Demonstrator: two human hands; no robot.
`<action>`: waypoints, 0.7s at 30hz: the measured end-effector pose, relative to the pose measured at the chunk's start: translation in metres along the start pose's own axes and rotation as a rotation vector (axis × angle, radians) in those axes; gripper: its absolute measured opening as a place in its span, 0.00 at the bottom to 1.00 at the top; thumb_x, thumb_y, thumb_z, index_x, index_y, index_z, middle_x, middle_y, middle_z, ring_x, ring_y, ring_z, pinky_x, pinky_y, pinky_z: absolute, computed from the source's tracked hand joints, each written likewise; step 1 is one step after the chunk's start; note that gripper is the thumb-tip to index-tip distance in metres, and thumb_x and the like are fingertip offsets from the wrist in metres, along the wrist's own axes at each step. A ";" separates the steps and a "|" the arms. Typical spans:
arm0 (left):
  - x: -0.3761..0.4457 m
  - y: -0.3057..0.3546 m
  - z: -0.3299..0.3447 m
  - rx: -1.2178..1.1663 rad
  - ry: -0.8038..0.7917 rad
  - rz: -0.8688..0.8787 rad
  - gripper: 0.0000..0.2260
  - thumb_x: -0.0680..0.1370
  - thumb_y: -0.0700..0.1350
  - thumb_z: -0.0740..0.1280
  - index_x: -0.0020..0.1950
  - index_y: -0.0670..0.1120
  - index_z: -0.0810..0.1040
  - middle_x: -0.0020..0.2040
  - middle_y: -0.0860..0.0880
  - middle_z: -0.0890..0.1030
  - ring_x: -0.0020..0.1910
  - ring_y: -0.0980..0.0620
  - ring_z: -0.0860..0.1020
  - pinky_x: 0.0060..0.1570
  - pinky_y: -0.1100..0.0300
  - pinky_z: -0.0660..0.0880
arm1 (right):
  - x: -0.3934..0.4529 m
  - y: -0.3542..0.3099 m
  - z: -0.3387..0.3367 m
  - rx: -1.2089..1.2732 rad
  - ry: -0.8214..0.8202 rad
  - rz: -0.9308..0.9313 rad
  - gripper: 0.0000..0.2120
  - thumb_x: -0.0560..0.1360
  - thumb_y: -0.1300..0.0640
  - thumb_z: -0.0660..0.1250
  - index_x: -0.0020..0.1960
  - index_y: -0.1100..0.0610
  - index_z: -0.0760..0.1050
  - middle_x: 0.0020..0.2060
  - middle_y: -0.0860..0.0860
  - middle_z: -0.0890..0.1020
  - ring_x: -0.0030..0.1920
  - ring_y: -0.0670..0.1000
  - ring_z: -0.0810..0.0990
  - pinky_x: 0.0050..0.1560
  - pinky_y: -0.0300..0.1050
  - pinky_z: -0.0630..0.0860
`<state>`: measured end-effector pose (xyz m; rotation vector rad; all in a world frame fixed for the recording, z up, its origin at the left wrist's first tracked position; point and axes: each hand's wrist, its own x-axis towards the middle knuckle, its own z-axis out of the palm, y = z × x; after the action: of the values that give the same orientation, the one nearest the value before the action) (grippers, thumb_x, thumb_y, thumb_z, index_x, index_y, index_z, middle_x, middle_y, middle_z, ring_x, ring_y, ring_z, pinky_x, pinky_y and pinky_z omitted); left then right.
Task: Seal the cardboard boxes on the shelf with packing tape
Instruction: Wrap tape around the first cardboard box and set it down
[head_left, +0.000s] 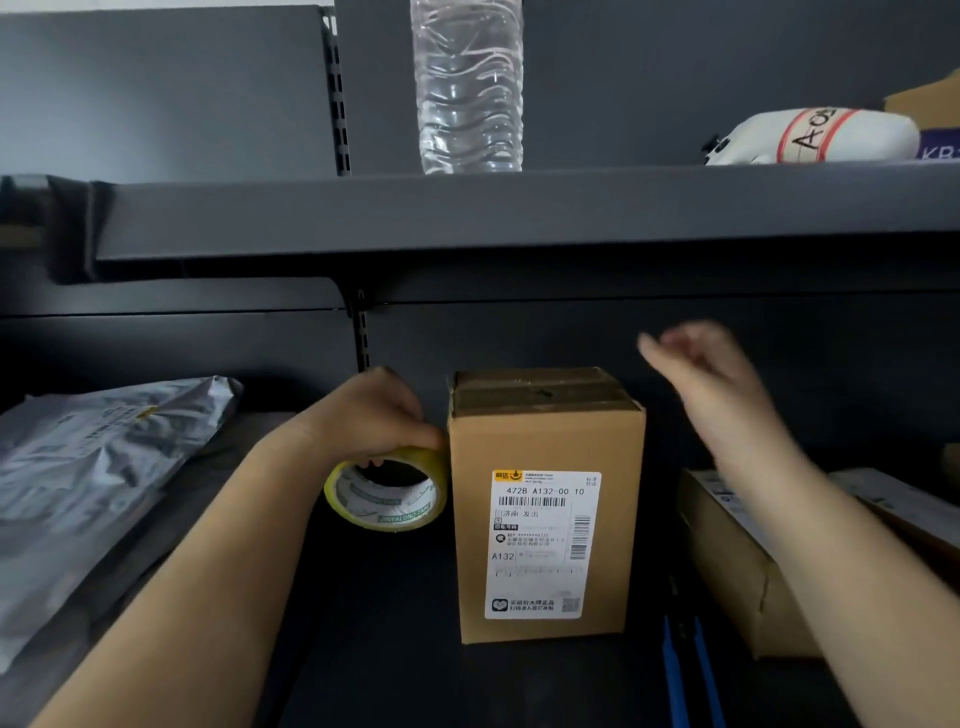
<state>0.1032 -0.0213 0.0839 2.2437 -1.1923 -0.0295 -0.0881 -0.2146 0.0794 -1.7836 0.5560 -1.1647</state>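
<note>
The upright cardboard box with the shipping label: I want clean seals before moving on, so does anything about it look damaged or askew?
Nothing looks damaged on the upright brown cardboard box. It stands square on the dark shelf, and clear tape already runs across its closed top flaps. Only the top left edge looks slightly ragged.

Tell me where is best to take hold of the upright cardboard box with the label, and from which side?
Probably from above, with the grip across the two narrow side faces near the top of the upright box. It stands tall, the tape roll in the left hand crowds its left side, and the right hand hangs free above its right.
</note>
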 end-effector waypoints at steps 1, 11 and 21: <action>0.000 0.000 0.000 0.002 0.001 0.000 0.14 0.65 0.49 0.72 0.22 0.48 0.73 0.18 0.54 0.69 0.19 0.59 0.69 0.20 0.70 0.66 | 0.003 -0.016 -0.001 -0.137 -0.156 -0.148 0.22 0.65 0.41 0.73 0.54 0.49 0.71 0.48 0.46 0.75 0.46 0.46 0.73 0.43 0.38 0.67; -0.007 -0.001 -0.002 0.084 0.026 0.040 0.12 0.64 0.50 0.70 0.24 0.45 0.75 0.21 0.52 0.70 0.22 0.56 0.69 0.27 0.63 0.67 | 0.005 -0.074 0.081 -0.930 -1.051 -0.350 0.47 0.59 0.40 0.76 0.70 0.46 0.55 0.65 0.48 0.67 0.57 0.47 0.68 0.59 0.47 0.70; -0.019 -0.009 0.002 -0.147 0.082 0.141 0.15 0.66 0.52 0.75 0.25 0.44 0.78 0.23 0.50 0.71 0.23 0.57 0.68 0.26 0.66 0.65 | 0.001 -0.063 0.076 -0.770 -0.950 -0.365 0.52 0.57 0.41 0.77 0.72 0.38 0.51 0.67 0.48 0.64 0.67 0.51 0.59 0.57 0.44 0.62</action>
<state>0.0982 -0.0043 0.0726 2.0106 -1.2593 0.0289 -0.0267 -0.1505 0.1233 -2.8883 0.0782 -0.1598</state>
